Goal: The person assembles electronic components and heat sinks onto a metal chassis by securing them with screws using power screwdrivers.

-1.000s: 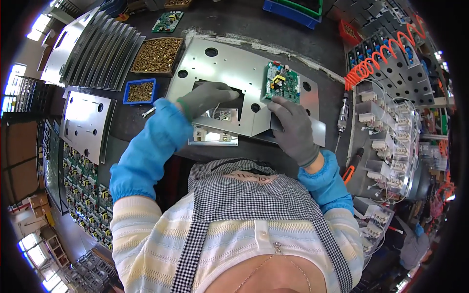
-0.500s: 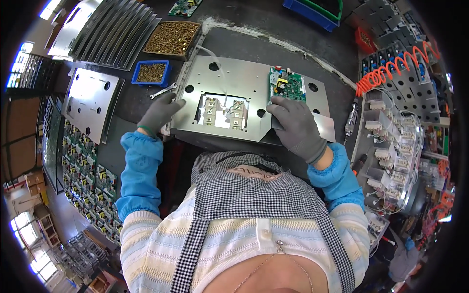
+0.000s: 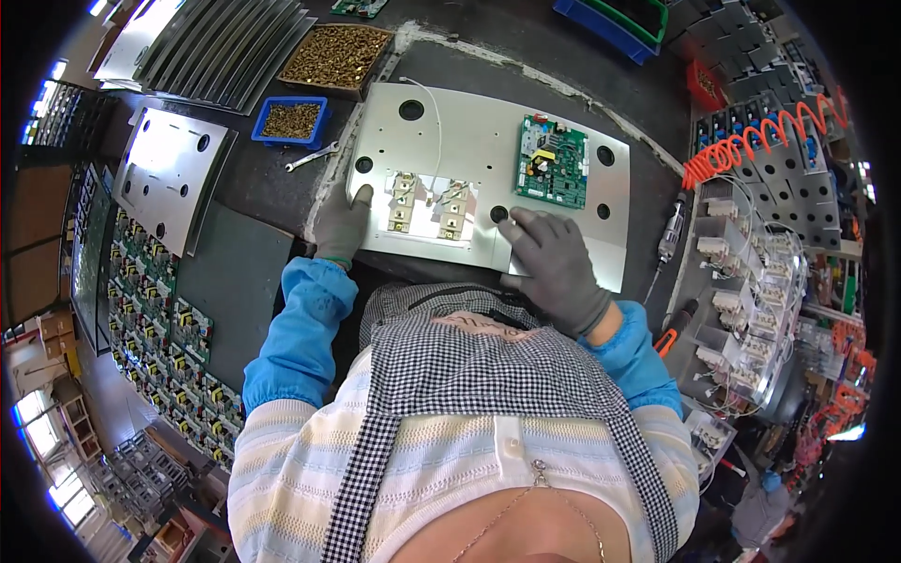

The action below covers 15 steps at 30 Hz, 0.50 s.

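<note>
Head view, looking down over the bench, the clock face centred on the plate with twelve o'clock pointing away from the worker: the silver metal plate [image 3: 479, 161] lies flat directly before the worker, its long axis running from just above nine to just below three o'clock. The gloved left hand [image 3: 341, 223] meets its short edge between eight and nine, thumb lapping the metal; whether the fingers close beneath cannot be told. The gloved right hand [image 3: 556, 270], loosely spread with fingers half bent, rests over the near edge at five and grips nothing visible. Both hands are thus at the plate, left at its end, right along its long side. A green circuit board [image 3: 552, 161] sits on it toward two, within closer reach of the right hand; pale terminal blocks [image 3: 430, 205] show at eight. Dark bench [image 3: 511, 36] extends beyond the far edge toward twelve; a wrench [image 3: 312, 157] and blue tray [image 3: 291, 121] border it near ten, a power screwdriver [image 3: 670, 230] near four.
</note>
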Motion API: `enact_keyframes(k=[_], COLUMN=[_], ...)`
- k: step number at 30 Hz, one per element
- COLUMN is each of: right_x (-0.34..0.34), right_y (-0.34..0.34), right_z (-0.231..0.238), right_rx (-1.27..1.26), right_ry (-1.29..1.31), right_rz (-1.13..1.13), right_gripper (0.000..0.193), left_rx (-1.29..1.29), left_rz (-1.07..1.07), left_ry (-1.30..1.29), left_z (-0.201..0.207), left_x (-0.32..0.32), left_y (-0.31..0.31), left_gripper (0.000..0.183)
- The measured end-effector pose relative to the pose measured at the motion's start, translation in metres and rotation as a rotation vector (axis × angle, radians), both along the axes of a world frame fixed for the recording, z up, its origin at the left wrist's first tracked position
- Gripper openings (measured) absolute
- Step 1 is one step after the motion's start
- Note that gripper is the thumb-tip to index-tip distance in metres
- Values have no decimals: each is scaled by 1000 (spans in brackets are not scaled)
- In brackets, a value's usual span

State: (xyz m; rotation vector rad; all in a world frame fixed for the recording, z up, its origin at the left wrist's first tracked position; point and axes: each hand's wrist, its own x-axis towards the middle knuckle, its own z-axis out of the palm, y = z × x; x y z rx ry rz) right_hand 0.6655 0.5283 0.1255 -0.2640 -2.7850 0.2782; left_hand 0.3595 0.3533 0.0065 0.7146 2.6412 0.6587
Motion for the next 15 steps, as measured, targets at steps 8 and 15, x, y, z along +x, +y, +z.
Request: enact_keyframes(k=[8, 15], right_x=[128, 173], right_y=[163, 124], right_z=[-90, -170], right_rx=[-770, -1926], right_ry=[441, 517], right_rz=[-836, -810], right_gripper=[57, 41], left_rx=[474, 338], left_rz=[35, -80], left_ry=[-927, -796], left_z=[3, 1], left_x=[-17, -22], left_y=[-12, -11], left_gripper=[58, 54])
